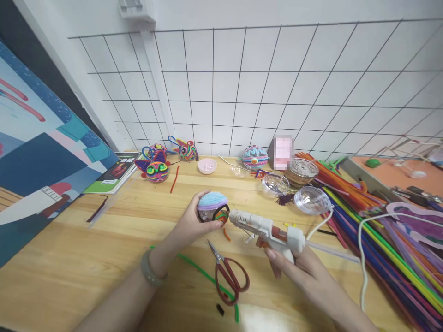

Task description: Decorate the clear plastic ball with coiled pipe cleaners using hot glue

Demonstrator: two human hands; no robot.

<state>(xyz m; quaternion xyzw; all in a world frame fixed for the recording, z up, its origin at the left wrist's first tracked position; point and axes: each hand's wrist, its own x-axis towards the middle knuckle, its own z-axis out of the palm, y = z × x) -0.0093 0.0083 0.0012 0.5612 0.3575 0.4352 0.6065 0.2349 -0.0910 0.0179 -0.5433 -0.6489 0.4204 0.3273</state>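
My left hand (191, 222) is closed round a clear plastic ball (206, 214) whose top is covered in light blue and lilac pipe cleaner. A black loop with orange and green coils sits on the ball's right side. In my right hand (301, 267) is a white hot glue gun (258, 225), a glue stick poking out of its back. The gun's nozzle is at the coiled patch; whether it touches cannot be made out. Below them lie red-handled scissors (230, 279) across a green pipe cleaner (197, 266).
Finished-looking pipe cleaner balls (157, 170) stand at the back left, near a pink bowl (207, 166). Another decorated ball (255, 157) stands by the wall. Clear plastic shells (313, 200) and bundles of colourful pipe cleaners (377, 240) occupy the right. A white cord (362, 244) curves there.
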